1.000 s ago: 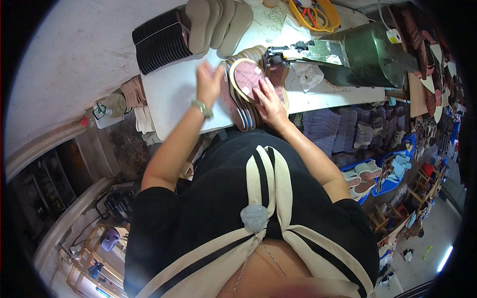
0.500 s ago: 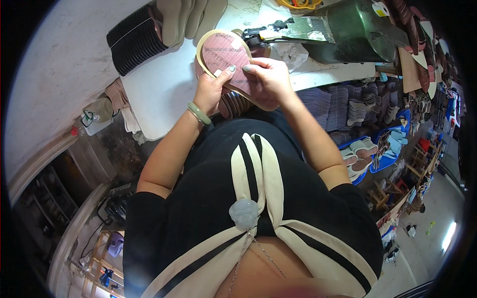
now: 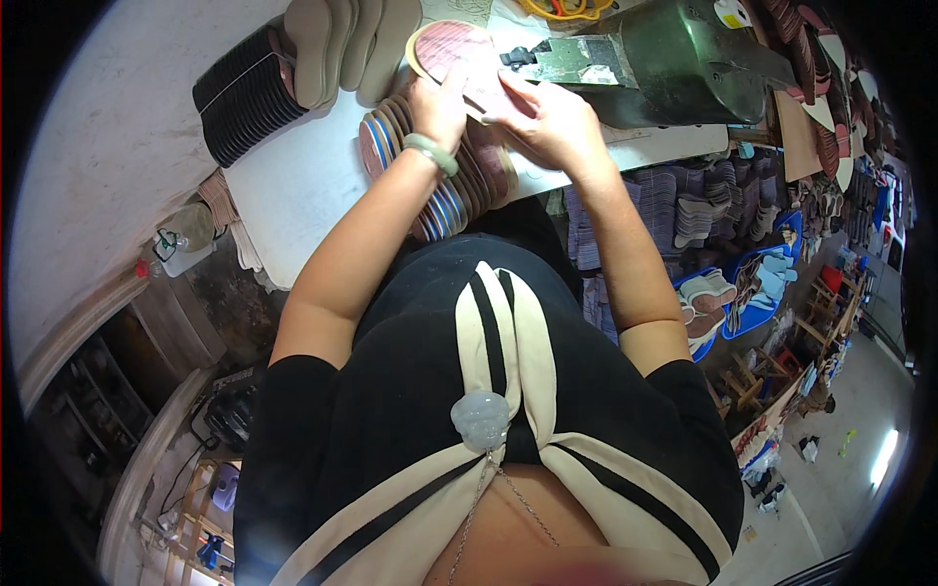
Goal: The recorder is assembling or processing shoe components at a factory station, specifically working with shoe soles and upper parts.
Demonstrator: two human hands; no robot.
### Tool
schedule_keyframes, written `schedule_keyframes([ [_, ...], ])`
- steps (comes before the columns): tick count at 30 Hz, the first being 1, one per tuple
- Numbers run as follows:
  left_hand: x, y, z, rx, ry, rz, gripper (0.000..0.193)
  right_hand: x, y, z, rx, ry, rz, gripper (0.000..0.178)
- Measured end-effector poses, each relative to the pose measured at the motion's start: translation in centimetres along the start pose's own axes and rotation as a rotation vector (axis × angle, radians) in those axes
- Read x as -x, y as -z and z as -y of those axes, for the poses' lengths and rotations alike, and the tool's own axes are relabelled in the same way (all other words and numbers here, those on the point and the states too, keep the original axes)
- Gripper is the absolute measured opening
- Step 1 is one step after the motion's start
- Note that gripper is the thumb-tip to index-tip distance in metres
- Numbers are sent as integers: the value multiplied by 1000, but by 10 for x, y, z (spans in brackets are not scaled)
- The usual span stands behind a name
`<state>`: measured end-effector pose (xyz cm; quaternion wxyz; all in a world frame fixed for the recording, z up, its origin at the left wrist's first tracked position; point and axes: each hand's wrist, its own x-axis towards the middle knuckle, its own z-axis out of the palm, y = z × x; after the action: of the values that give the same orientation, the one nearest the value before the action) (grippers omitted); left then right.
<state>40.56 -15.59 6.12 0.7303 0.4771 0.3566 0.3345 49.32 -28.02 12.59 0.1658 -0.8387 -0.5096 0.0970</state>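
A pink shoe sole (image 3: 451, 47) with a cream rim is held up by both my hands, its wide end pointing away from me beside the green machine's arm. My left hand (image 3: 440, 105) is closed on its left edge, thumb laid over the pink face. My right hand (image 3: 559, 119) grips the narrow end, partly hiding it. Under my hands a row of soles (image 3: 440, 207) with pink, blue and brown edges lies on the white table (image 3: 293, 200). A green machine (image 3: 674, 63) stands to the right of the sole, its narrow dark tip close to it.
A tied stack of black-edged soles (image 3: 242, 98) and several loose grey-beige soles (image 3: 366, 44) lie at the far left. Yellow-handled scissors (image 3: 569, 8) rest at the back. Bundled soles (image 3: 650, 210) and blue baskets (image 3: 757, 293) stand to the right. A bottle (image 3: 193, 227) is at left.
Both hands have carried the pink sole farther away and up beside the machine's tip. The row of soles beneath is more exposed now.
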Motion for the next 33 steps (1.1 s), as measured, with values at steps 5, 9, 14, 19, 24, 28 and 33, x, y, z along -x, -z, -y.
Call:
schedule_keyframes([
  [5,-26,-11,11,-221,97,-93,24,29,0,-13,-1072,-369,-61,47],
  [9,-35,-25,0,79,120,-88,27,44,-23,-8,-1905,-560,362,34],
  [14,-79,2,-8,-1010,-847,-42,67,21,-40,10,-1802,-625,174,27],
  [19,-86,-26,-106,-1322,-745,1287,47,0,-58,15,-1785,-623,72,25],
  [24,-92,-45,-128,-1519,-457,1419,36,-11,-60,12,-1728,-586,17,27],
  [28,-92,-15,-116,-1277,-699,1352,38,-16,-58,9,-1652,-594,27,29],
  [33,-83,-21,-105,-1329,-304,1264,39,-13,-50,-10,-1512,-507,114,28],
])
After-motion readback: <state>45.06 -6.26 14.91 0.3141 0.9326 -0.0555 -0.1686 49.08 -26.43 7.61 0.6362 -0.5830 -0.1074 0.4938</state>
